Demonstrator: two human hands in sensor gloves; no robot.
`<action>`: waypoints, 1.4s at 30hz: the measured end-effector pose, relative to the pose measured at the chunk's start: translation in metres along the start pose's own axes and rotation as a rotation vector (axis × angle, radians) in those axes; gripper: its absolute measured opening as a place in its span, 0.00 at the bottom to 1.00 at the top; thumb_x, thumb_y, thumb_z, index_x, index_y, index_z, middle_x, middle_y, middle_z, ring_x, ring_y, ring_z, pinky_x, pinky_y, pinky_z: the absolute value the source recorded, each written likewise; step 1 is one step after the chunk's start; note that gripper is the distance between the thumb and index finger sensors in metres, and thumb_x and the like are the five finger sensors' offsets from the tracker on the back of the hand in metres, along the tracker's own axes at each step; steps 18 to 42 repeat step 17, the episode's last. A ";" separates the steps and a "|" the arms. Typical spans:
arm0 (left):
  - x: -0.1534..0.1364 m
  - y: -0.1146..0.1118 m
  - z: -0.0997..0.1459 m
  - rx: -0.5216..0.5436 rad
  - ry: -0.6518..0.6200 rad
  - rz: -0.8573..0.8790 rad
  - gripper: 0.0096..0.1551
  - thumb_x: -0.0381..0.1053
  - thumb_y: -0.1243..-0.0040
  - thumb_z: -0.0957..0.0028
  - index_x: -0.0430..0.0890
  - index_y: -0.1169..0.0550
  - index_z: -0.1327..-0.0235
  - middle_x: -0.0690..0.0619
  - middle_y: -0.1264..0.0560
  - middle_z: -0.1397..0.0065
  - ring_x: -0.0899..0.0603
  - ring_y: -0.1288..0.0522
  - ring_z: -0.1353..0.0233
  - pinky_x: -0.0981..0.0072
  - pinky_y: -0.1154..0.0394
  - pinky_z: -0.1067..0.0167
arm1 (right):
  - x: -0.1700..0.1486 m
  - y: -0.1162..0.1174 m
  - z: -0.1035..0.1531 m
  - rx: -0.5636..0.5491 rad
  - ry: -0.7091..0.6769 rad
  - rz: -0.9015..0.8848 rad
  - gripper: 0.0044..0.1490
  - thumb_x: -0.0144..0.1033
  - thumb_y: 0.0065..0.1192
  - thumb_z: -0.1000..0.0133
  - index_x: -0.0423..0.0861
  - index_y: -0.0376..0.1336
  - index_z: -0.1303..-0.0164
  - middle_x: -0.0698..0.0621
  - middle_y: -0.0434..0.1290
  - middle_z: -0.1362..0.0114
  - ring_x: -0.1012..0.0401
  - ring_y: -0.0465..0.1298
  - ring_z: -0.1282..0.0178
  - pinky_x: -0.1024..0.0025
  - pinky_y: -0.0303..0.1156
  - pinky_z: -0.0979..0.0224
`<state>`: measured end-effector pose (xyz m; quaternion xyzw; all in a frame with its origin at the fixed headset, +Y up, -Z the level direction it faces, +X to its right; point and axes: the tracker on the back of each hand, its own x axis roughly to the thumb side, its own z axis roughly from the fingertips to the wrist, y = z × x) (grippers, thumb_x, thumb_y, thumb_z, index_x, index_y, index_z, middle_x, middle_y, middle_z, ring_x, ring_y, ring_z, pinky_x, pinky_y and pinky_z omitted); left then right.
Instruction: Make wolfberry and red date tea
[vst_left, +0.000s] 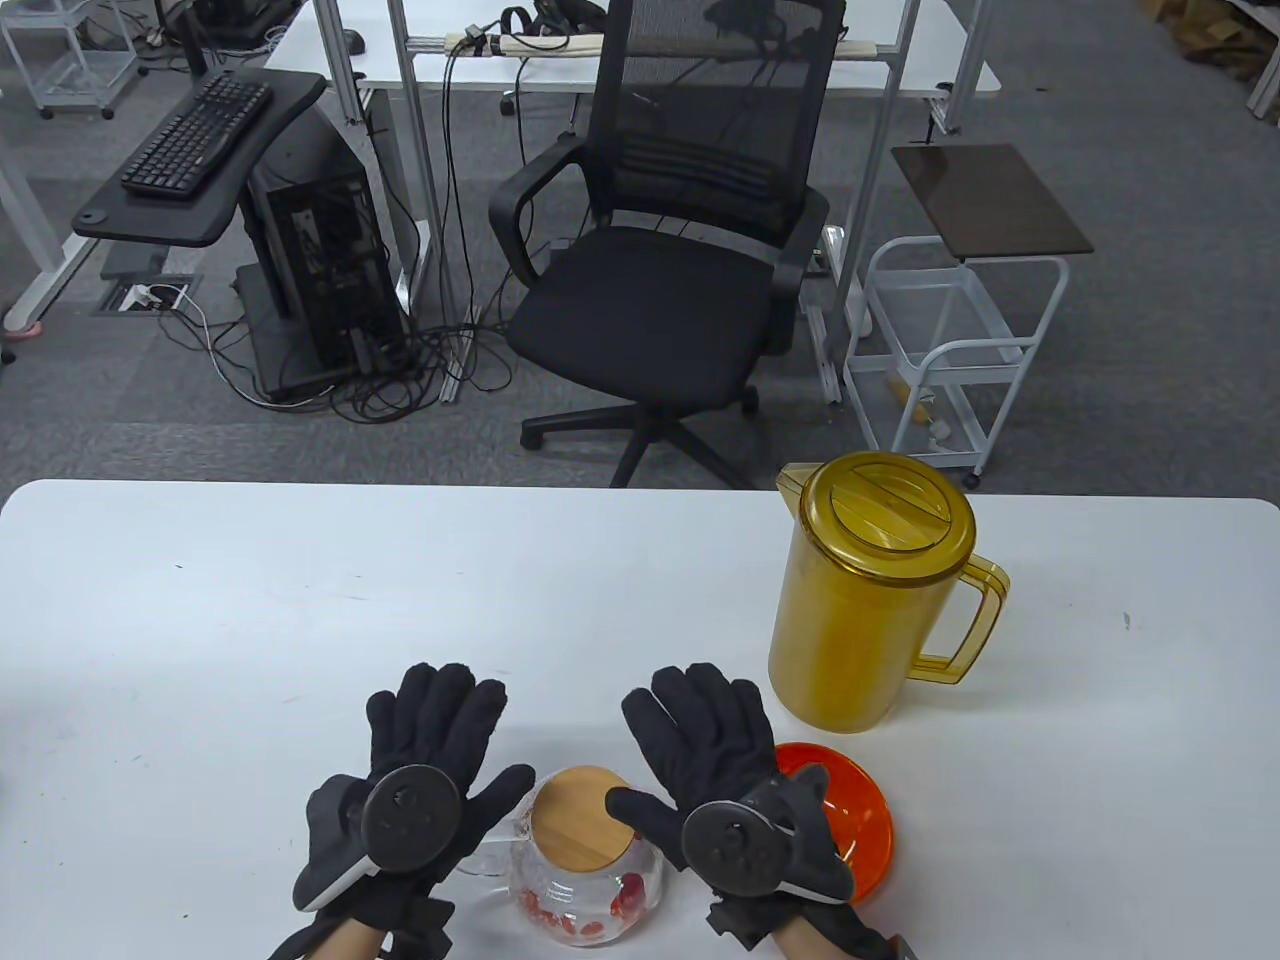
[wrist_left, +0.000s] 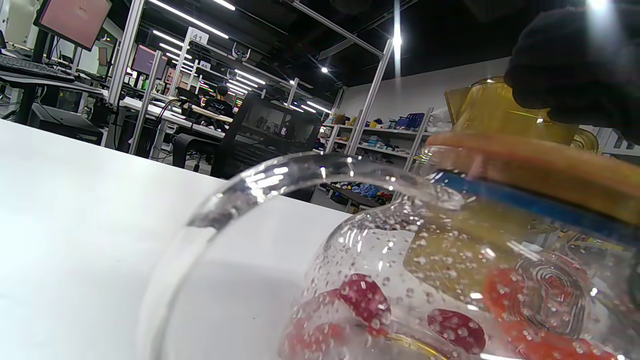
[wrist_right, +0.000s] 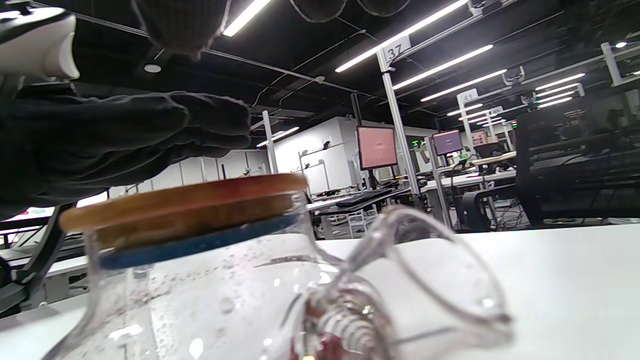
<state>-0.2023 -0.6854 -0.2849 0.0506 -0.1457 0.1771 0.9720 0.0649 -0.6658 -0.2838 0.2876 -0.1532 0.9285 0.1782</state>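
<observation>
We see both fuzzy black-gloved hands, left (vst_left: 420, 790) and right (vst_left: 725, 790), spread flat and apart, flanking the round glass teapot (vst_left: 585, 885) with its wooden lid (vst_left: 580, 820), near the table's (vst_left: 300, 600) front edge.

Both gloved hands lie flat, palms down, fingers spread: the left hand (vst_left: 420, 790) just left of the glass teapot (vst_left: 585, 890), the right hand (vst_left: 725, 785) just right, thumb over its lid.

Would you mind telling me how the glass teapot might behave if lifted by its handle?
The glass teapot is probably fragile and slippery, being thin clear glass with droplets inside. Its wooden lid merely sits on top and might slide if tilted.
</observation>
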 end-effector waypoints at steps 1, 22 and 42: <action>0.000 0.000 0.000 0.001 -0.002 0.000 0.48 0.71 0.55 0.41 0.51 0.48 0.12 0.41 0.53 0.09 0.28 0.60 0.12 0.42 0.69 0.22 | -0.002 -0.001 0.000 -0.002 0.009 -0.002 0.50 0.55 0.57 0.42 0.40 0.50 0.17 0.31 0.50 0.16 0.30 0.49 0.18 0.28 0.40 0.21; 0.002 -0.001 0.000 -0.010 -0.013 -0.003 0.48 0.71 0.55 0.41 0.51 0.48 0.12 0.41 0.52 0.09 0.29 0.59 0.12 0.42 0.68 0.22 | -0.008 0.001 0.000 -0.011 0.013 -0.045 0.47 0.53 0.56 0.41 0.38 0.52 0.18 0.31 0.52 0.17 0.31 0.51 0.19 0.31 0.41 0.20; 0.002 -0.001 0.000 -0.010 -0.013 -0.003 0.48 0.71 0.55 0.41 0.51 0.48 0.12 0.41 0.52 0.09 0.29 0.59 0.12 0.42 0.68 0.22 | -0.008 0.001 0.000 -0.011 0.013 -0.045 0.47 0.53 0.56 0.41 0.38 0.52 0.18 0.31 0.52 0.17 0.31 0.51 0.19 0.31 0.41 0.20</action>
